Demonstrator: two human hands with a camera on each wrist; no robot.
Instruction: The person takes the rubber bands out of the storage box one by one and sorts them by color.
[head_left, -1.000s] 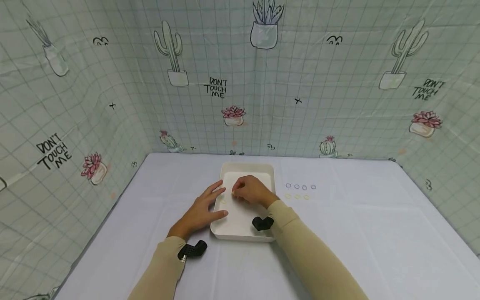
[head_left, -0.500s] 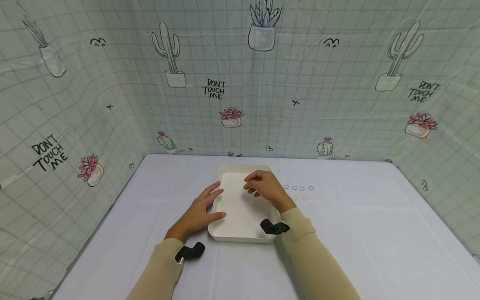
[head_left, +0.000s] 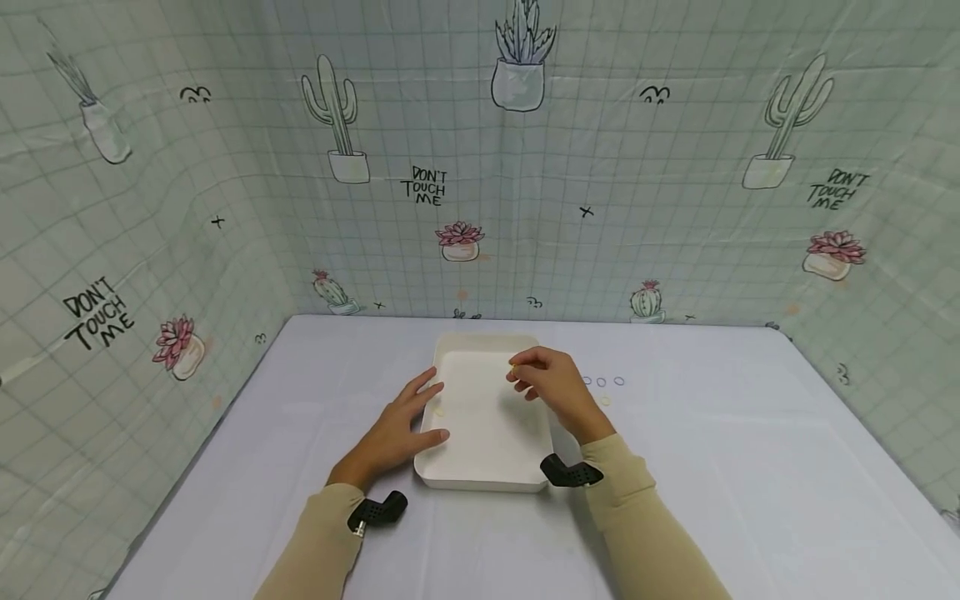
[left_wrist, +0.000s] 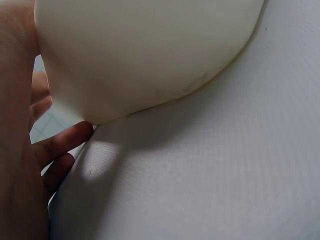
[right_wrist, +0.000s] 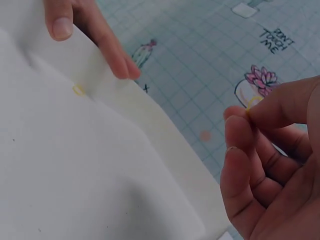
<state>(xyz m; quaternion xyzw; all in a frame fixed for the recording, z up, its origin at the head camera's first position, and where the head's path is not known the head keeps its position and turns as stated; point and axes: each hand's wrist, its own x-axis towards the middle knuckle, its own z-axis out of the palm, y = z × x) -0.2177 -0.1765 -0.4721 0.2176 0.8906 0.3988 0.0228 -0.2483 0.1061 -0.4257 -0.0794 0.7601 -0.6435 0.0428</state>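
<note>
My right hand (head_left: 557,385) holds a small thin yellow ring (right_wrist: 254,102) between thumb and index finger, raised above the right side of a white tray (head_left: 487,483). The other fingers of that hand are loosely curled. At the tray's left side, my left hand (head_left: 390,437) lies with fingers spread, touching the rim; its thumb reaches over the inside. In the left wrist view some fingertips touch the tray's outer wall. Another small yellow ring (right_wrist: 78,90) lies inside the tray, near the left hand.
Right of the tray, blue-violet rings (head_left: 602,382) lie in a row on the white tablecloth (head_left: 750,467), with a yellow ring (head_left: 605,401) nearer; the right hand hides part of this area. A cactus-print cloth (head_left: 585,150) hangs behind and at both sides.
My right hand has lifted from the tray's floor and moved right with the pinched yellow ring, covering some rings on the cloth. The left hand has stayed at the tray's left rim.
</note>
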